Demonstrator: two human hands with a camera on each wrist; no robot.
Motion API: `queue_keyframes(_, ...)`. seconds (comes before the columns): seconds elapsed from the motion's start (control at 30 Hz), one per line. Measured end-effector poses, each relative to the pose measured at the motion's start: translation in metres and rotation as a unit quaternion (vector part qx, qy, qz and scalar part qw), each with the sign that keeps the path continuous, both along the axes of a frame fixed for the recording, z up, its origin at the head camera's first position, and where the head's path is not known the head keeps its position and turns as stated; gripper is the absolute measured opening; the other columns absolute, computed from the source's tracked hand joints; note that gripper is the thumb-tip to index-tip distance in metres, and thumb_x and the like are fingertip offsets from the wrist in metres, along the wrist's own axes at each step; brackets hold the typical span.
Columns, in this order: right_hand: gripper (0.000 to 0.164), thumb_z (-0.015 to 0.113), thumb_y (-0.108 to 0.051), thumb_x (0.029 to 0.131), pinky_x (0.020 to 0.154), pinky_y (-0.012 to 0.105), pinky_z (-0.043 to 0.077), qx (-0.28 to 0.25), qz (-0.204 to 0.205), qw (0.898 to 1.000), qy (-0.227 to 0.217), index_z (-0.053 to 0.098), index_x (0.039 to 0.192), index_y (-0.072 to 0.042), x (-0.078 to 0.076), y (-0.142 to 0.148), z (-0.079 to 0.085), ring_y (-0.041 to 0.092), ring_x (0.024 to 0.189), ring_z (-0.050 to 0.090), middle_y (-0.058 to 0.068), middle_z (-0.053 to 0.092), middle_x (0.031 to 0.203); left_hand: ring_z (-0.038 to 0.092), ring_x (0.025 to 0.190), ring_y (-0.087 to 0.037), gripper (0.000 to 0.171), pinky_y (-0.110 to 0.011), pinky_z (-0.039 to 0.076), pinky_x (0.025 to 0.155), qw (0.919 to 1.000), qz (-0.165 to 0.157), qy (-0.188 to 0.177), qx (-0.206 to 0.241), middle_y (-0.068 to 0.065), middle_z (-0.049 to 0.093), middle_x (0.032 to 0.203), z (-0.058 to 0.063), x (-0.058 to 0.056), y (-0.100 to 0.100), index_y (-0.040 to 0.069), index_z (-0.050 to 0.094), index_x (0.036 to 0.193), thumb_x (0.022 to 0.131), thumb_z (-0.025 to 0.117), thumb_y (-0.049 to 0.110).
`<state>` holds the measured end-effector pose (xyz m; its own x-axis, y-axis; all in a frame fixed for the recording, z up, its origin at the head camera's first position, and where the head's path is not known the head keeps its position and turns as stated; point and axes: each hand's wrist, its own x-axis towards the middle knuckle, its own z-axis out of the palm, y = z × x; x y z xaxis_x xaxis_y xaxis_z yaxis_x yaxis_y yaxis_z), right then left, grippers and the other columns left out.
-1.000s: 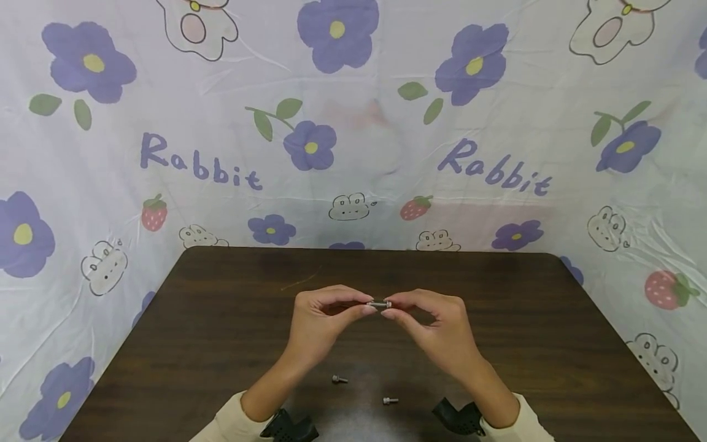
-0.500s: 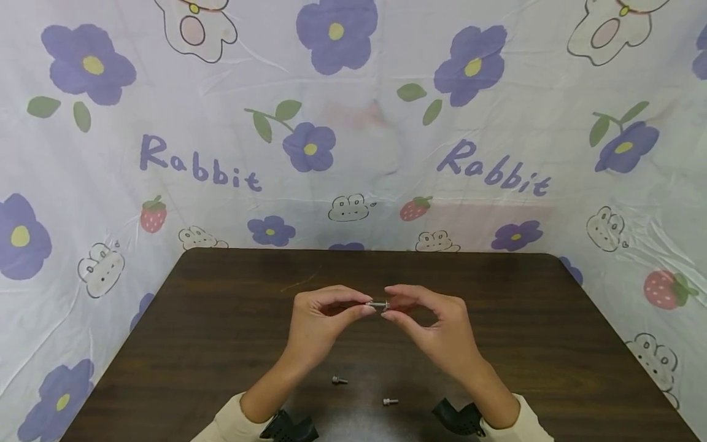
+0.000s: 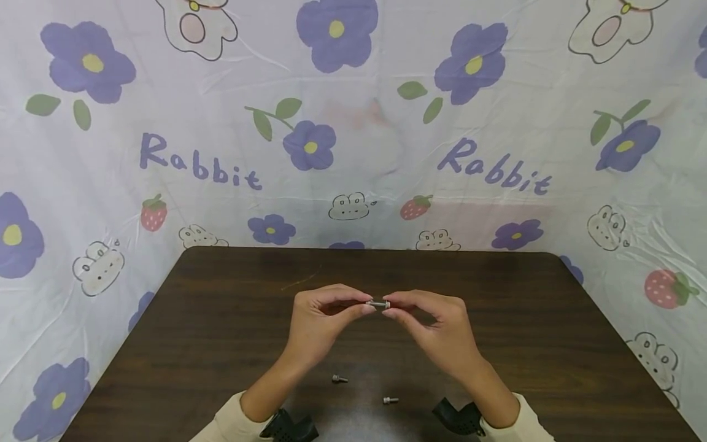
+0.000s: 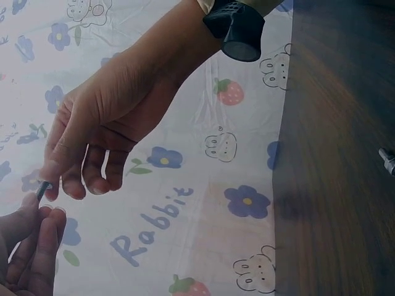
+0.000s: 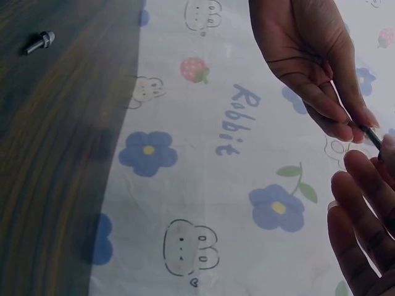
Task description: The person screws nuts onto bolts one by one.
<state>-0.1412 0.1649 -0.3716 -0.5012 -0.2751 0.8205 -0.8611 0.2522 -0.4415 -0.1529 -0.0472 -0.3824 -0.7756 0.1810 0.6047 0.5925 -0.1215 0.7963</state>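
One bolt point(image 3: 379, 304), one end pinched by left hand point(image 3: 316, 320), the other by right hand point(image 3: 446, 323). Apparent step: turning; next calls for steady left grip, right twist.

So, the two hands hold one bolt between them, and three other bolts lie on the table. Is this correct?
Not quite: two other bolts lie on the table, not three, as the head view shows. The left hand and right hand do hold one bolt between them.
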Motion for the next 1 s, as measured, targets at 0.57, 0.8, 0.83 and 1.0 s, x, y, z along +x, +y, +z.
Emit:
queue_keyframes(0.57, 0.021, 0.083, 0.007, 0.078, 0.067, 0.020, 0.057, 0.009, 0.004, 0.999, -0.034, 0.078, 0.091, -0.009, 0.0013, -0.0011, -0.0032, 0.013, 0.074, 0.073, 0.002, 0.076, 0.085, 0.072, 0.077, -0.018, 0.011, -0.033, 0.062, 0.068, 0.9999, -0.003, 0.016, 0.005, -0.009, 0.076, 0.089, -0.0028, 0.0008, 0.0015, 0.001, 0.079, 0.095, 0.085, 0.080, 0.000)
queue_keyframes(0.8, 0.022, 0.084, 0.004, 0.078, 0.066, 0.023, 0.058, 0.001, 0.018, 1.000, 0.004, 0.077, 0.091, -0.012, 0.0011, -0.0006, -0.0031, 0.011, 0.072, 0.072, 0.001, 0.076, 0.083, 0.072, 0.077, -0.018, 0.011, -0.031, 0.061, 0.067, 0.9998, 0.011, 0.016, 0.001, -0.007, 0.076, 0.089, -0.0029, 0.0004, 0.0009, 0.000, 0.079, 0.095, 0.085, 0.081, 0.002)
queue_keyframes(0.83, 0.020, 0.085, 0.001, 0.079, 0.065, 0.024, 0.058, -0.002, 0.014, 1.000, 0.009, 0.077, 0.090, -0.012, 0.0009, -0.0001, -0.0032, 0.011, 0.071, 0.071, 0.001, 0.075, 0.082, 0.072, 0.077, -0.018, 0.011, -0.030, 0.061, 0.066, 0.9998, 0.012, 0.017, 0.001, -0.007, 0.076, 0.089, -0.0030, 0.0003, 0.0008, -0.001, 0.079, 0.095, 0.085, 0.081, 0.002)
queue_keyframes(1.0, 0.024, 0.088, -0.008, 0.079, 0.066, 0.024, 0.058, -0.017, -0.010, 1.000, 0.023, 0.074, 0.099, -0.009, -0.0011, 0.0024, -0.0033, 0.014, 0.071, 0.071, 0.002, 0.074, 0.085, 0.072, 0.076, -0.017, 0.010, -0.029, 0.061, 0.065, 0.9998, 0.013, 0.017, 0.000, -0.007, 0.076, 0.088, -0.0032, 0.0005, 0.0012, 0.001, 0.079, 0.095, 0.084, 0.081, 0.002)
